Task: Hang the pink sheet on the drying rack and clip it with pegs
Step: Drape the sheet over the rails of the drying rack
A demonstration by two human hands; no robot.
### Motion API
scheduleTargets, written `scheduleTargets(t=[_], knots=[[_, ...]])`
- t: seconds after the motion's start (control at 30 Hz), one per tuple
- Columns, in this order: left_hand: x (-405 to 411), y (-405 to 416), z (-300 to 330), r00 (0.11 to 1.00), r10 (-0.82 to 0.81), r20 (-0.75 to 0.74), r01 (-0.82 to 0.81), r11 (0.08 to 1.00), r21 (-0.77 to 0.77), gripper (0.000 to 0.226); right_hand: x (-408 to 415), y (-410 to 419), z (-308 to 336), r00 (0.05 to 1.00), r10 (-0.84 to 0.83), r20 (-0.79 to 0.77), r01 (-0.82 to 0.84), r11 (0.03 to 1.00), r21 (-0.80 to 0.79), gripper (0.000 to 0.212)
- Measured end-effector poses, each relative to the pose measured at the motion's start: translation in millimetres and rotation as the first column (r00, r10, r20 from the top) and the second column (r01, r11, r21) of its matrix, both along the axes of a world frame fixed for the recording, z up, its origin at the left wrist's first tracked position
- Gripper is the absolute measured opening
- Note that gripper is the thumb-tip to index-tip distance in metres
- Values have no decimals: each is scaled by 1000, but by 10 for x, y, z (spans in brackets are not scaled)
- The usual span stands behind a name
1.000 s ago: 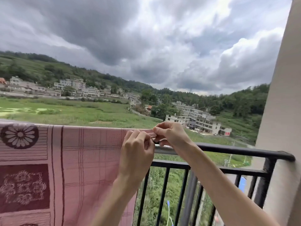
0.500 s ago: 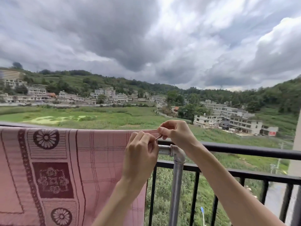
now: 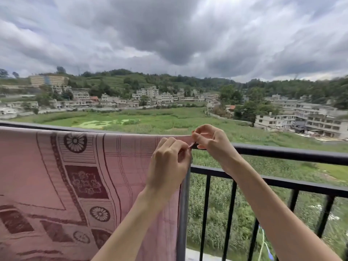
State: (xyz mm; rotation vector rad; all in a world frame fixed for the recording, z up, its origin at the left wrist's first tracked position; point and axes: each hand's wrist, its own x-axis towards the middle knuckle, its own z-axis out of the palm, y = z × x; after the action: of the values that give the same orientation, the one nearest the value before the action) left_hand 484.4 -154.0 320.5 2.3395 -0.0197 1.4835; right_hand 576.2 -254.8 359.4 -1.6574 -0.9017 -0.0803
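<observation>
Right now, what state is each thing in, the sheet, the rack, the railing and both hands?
pink sheet: draped over the rack's top bar, hanging flat.
left hand: pinching the sheet's top corner.
right hand: pinching a small pink piece at that corner.
rack post: upright.
black railing: bare.

A black metal balcony railing [image 3: 282,153] crosses the view; beyond it lie a green field [image 3: 150,119], pale multi-storey buildings [image 3: 301,121] — some against a wooded hillside [image 3: 122,80] — under heavy grey clouds [image 3: 169,34].

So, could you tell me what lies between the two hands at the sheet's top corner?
In the head view, a small pinkish peg spans the gap between the left hand and right hand, by the pink sheet's corner.
</observation>
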Motion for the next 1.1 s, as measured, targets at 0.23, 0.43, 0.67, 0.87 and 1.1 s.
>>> scheduleTargets(t=[0.23, 0.43, 0.67, 0.87, 1.1], knots=[[-72, -328, -69, 988, 148, 39, -147, 989, -31, 6, 19, -159, -130, 991, 50, 126, -61, 995, 82, 10], [58, -520, -275, 987, 142, -77, -144, 989, -16, 15, 123, -329, -392, 995, 51, 91, -60, 993, 100, 13], [-123, -432, -340, 984, 122, -133, -121, 993, 13, 25, 38, -349, -395, 984, 43, 173, -51, 998, 42, 18], [-437, -46, -210, 950, 266, -161, -267, 964, 17, 34, -267, -236, -236, 799, -69, 597, 139, 988, -71, 48], [-1259, 910, -182, 825, 472, -311, -450, 881, 145, 53, -933, 637, -124, 638, 88, 765, 186, 946, -264, 53]])
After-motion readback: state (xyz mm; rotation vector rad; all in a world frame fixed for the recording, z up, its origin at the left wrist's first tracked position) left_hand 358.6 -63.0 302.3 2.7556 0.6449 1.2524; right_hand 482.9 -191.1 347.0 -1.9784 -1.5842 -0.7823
